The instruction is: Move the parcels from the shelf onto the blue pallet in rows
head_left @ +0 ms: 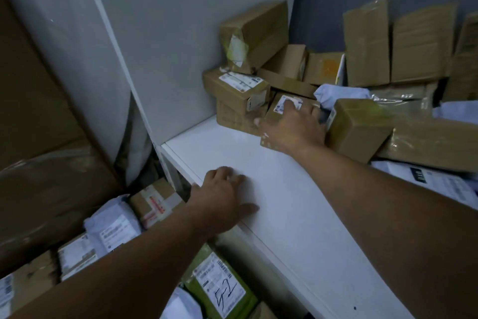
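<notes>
A white shelf [284, 202] juts from a grey side panel [181, 47] in a dim storeroom, its near end bare and its far end heaped with parcels. Below the shelf's front edge, to the left, lie parcels that look already moved: white mailer bags [113, 228], labelled cartons and a green box [222, 285] with handwriting on its label. The blue pallet itself does not show. The left hand [222, 197] lies flat on the shelf's front edge, fingers straight and holding nothing, most likely a brace for the long reach. At the back of the shelf stands a stack of brown cartons [232, 91]. Just in front of it the right hand [292, 127] covers a small parcel [280, 106], fingers curled across its top and thumb hooked on its near-left side, so it grips the parcel, which sits on the shelf. It is a taped brown carton with a white printed label on top, wedged between the stack and another brown box [359, 129], so it probably has to slide forward before lifting free
</notes>
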